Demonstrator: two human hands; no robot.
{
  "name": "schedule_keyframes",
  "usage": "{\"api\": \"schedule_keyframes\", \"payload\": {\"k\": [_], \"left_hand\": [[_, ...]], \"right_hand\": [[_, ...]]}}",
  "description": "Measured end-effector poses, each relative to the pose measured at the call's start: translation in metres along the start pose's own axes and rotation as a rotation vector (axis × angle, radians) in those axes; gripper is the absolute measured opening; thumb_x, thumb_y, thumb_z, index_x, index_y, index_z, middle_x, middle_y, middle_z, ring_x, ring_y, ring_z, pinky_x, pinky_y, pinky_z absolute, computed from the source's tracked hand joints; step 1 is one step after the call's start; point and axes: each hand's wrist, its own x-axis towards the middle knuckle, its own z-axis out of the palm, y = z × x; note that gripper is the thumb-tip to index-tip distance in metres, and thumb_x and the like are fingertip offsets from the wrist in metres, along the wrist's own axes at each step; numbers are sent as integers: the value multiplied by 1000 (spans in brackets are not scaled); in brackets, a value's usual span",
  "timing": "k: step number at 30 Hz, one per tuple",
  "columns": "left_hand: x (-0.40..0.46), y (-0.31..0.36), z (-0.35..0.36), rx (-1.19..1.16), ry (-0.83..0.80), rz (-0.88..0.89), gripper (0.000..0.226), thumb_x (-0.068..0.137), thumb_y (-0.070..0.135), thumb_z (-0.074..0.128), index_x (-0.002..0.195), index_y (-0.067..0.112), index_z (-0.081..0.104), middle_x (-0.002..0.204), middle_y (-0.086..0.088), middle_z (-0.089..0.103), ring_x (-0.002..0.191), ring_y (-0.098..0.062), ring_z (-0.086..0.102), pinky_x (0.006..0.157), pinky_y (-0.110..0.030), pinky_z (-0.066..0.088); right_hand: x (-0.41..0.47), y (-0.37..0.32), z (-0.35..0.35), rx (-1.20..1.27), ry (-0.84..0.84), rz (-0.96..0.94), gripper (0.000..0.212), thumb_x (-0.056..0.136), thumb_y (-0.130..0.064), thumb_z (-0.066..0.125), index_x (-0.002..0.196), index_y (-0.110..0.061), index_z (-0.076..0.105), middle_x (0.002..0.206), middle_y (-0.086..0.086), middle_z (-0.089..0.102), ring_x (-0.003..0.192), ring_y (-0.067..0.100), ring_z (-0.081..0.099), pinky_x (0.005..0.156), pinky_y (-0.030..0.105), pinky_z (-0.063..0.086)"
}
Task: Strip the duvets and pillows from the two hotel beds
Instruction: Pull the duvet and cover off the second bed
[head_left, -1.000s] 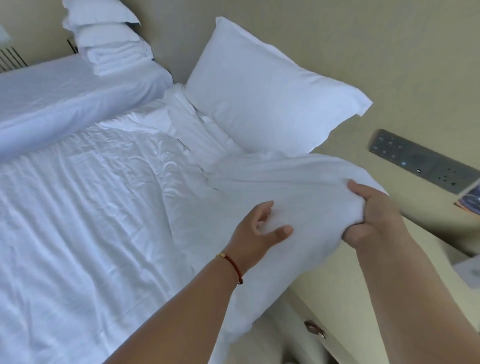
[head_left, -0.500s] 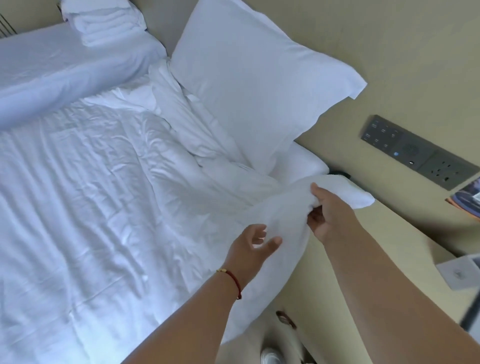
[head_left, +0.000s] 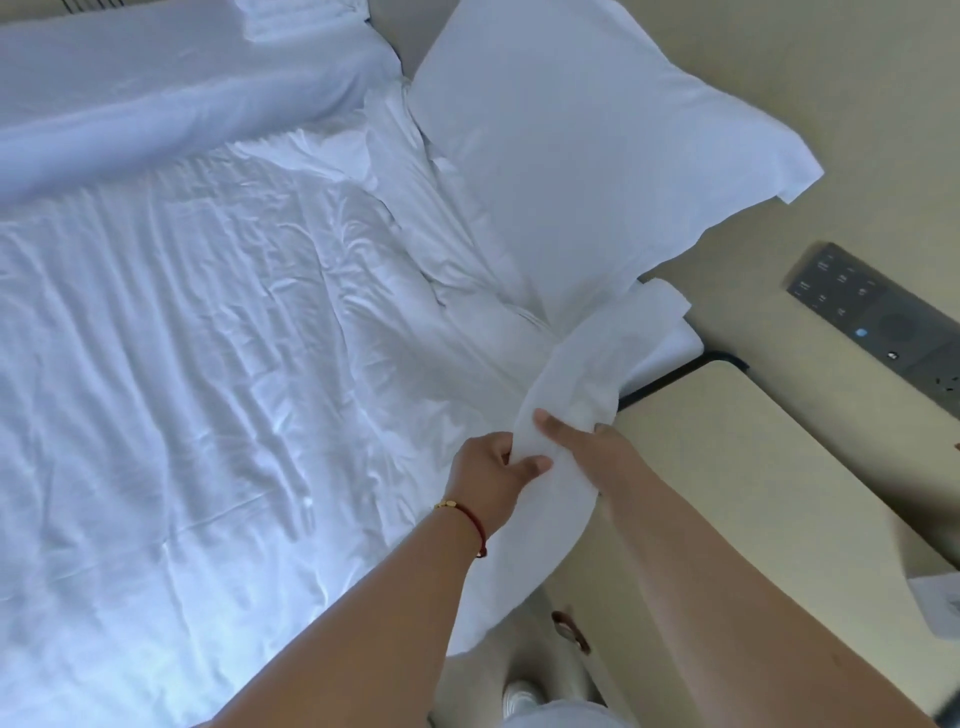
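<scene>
Two white-sheeted beds: the near bed (head_left: 182, 415) and the far bed (head_left: 130, 104). One plump white pillow (head_left: 571, 156) stands far right. Two bare hands, left hand (head_left: 493, 478) and right hand (head_left: 587, 441), and one beige bedside table (head_left: 753, 493).

Wall (head_left: 779, 62): plain beige, matt, running behind the bed heads. Dark control panel (head_left: 878, 325) fixed to the wall at right, with small white markings, one lit blue button and a socket at its lower end. Nightstand (head_left: 753, 493): beige top with dark edging at the back, standing just beside the near bed; brown drawer handle (head_left: 570, 630) on its front. Floor (head_left: 467, 686) pale, only a narrow strip visible. Light is soft and bluish.
</scene>
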Motion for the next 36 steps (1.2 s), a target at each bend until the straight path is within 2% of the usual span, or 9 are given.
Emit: {"api": "schedule_keyframes", "payload": {"k": [6,11,15,20,23,25,30,32,36], "left_hand": [[-33,-20,-30,-212,184,-93,12,91,27,63,98,20,70,92,6,71,89,-13,66,84,-27,54],[-77,-80,-51,-463,419,-532,27,98,35,50,103,11,59,81,-7,56,68,-18,53,62,-30,49],[-109,-120,-50,-839,436,-829,43,98,40,49,113,-1,53,81,-16,58,64,-24,54,57,-33,48],[-114,-145,-42,-1225,365,-979,86,92,63,42,139,-8,32,123,-30,54,106,-40,58,93,-47,48],[-105,-146,-40,-1502,361,-943,98,86,72,41,145,-4,22,137,-29,44,126,-40,47,107,-48,39],[-96,-143,-46,-1728,406,-825,84,85,67,50,130,-3,40,129,-25,51,124,-39,49,106,-48,39],[-77,-149,-89,-1937,727,-424,11,95,17,58,95,7,57,64,-5,63,55,-14,59,58,-29,56],[-76,-150,-111,-1979,787,-383,14,95,8,52,81,9,50,43,0,44,33,-10,41,55,-26,55],[-79,-144,-132,-1963,716,-419,12,92,1,48,84,7,53,51,0,39,31,-11,36,55,-28,57]], "right_hand": [[9,-11,23,49,50,-42,42,81,-33,74,111,-11,55,96,3,65,89,24,64,83,38,53],[1,-41,46,325,57,-67,54,86,-33,70,133,-19,48,96,-3,65,81,13,64,66,25,53],[-6,-70,65,455,92,-81,26,86,-35,69,107,-23,58,93,-5,65,76,10,62,73,22,55],[-3,-88,87,470,87,-121,35,89,-36,66,118,-18,58,78,-6,63,63,8,62,55,22,54],[4,-92,98,439,68,-164,36,90,-37,63,120,-16,58,79,-5,63,63,10,62,66,27,58],[10,-93,101,409,79,-171,34,90,-40,62,114,-16,60,75,-6,60,61,10,59,76,32,57],[27,-94,98,359,151,-203,45,88,-44,62,124,-19,54,81,-8,62,66,9,62,61,26,56],[32,-95,96,335,188,-210,50,86,-47,62,128,-20,52,82,-10,60,63,6,58,45,19,45],[37,-99,99,372,203,-215,48,87,-44,63,128,-21,51,85,-11,58,64,3,57,38,11,38]]}}
